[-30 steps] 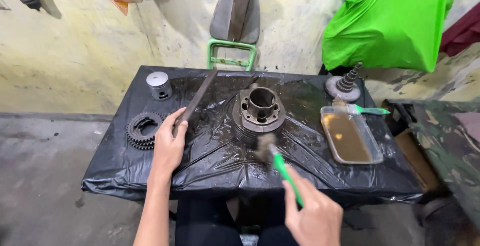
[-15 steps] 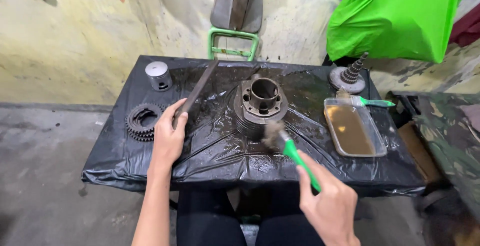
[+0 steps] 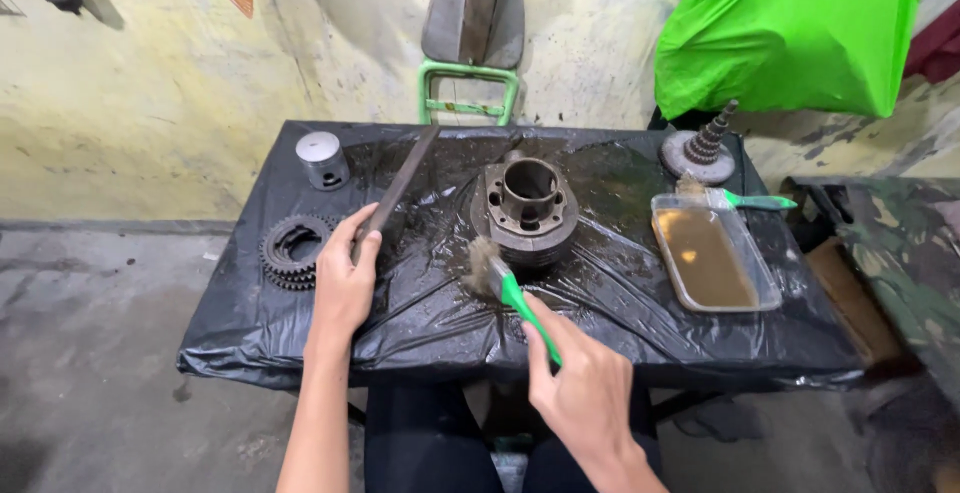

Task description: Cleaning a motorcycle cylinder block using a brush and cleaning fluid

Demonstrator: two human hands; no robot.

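A desk (image 3: 300,338) wrapped in black plastic sheeting is filling the middle of the view. A bright green cover (image 3: 790,33) is hanging at the far right. A finned metal engine cylinder (image 3: 528,211) is standing upright at the desk's centre. To its right a clear tray (image 3: 765,288) of brown liquid is lying, with a second brush (image 3: 745,199) and a stepped gear shaft (image 3: 700,149) beyond it. The left hand (image 3: 345,278) is resting on the near end of a long flat file (image 3: 400,185), fingers laid together over it. The right hand (image 3: 585,393) is gripping a green-handled brush (image 3: 505,283), fingers clamped on the handle, bristles touching the cylinder's near left side. Stacked sprockets (image 3: 292,251) are sitting at the left edge, a piston (image 3: 321,160) farther back.
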